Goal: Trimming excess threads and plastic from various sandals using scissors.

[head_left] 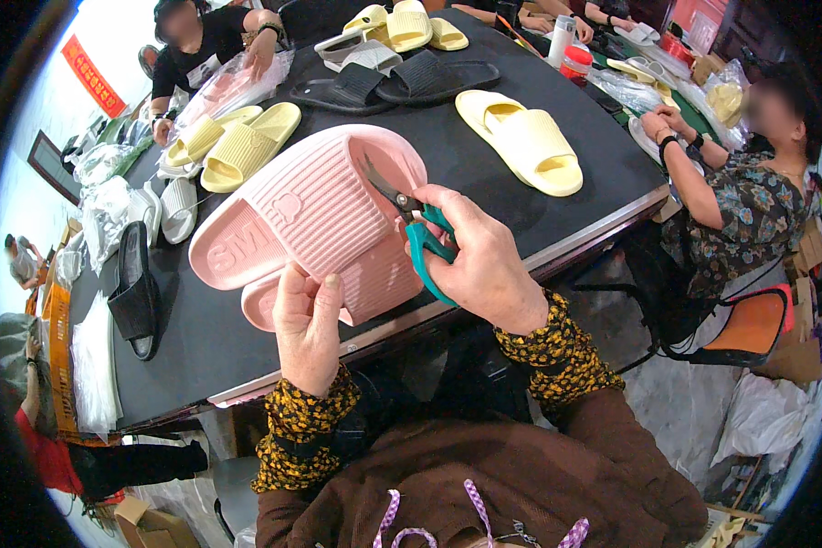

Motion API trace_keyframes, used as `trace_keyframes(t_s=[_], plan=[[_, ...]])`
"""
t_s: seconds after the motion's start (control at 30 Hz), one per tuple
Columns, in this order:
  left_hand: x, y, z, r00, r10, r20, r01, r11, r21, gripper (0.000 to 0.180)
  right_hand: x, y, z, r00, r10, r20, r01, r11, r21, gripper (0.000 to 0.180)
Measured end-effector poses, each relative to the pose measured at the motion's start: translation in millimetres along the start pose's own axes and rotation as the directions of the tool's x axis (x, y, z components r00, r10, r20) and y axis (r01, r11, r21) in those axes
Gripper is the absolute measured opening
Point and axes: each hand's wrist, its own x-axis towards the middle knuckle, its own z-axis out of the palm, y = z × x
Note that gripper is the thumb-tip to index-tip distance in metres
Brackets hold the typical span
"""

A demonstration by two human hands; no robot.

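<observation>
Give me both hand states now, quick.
Left hand: closed on the pink slide sandal, gripping its near edge.
Right hand: closed on teal-handled scissors.

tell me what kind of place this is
Probably a small footwear workshop or packing room. A long dark worktable is strewn with ribbed foam slide sandals in yellow, black and pink. The right hand trims the pink one with teal-handled scissors, and others sit beside clear plastic bags.

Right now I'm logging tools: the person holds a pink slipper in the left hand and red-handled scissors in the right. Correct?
Not quite: the scissors in the right hand have teal handles, not red, as the head view shows. The left hand does hold the pink slipper.
</observation>
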Motion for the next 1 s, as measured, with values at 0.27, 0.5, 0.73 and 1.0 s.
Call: trace_keyframes(t_s=[0.27,0.5,0.73,1.0], plan=[[-1.0,3.6,4.8,0.999,0.043,0.023,-0.045,0.997,0.069,0.019,2.0,-1.1,0.8,0.999,0.028,0.017,-0.028,0.999,0.025,0.038],[-0.8,2.7,7.6,0.999,0.035,0.028,-0.036,0.998,0.052,0.02,1.0,8.0,0.8,0.999,-0.042,-0.001,0.042,0.998,-0.056,0.036],[4.1,2.9,2.2,0.999,0.038,0.003,-0.038,0.999,0.022,0.026,0.5,5.2,-4.7,0.999,0.01,-0.047,-0.008,0.999,0.048,0.035],[14.2,8.0,4.6,0.998,0.059,0.005,-0.059,0.998,-0.015,0.037,-9.6,14.4,-3.0,0.99,0.132,-0.06,-0.122,0.983,0.138,0.038]])
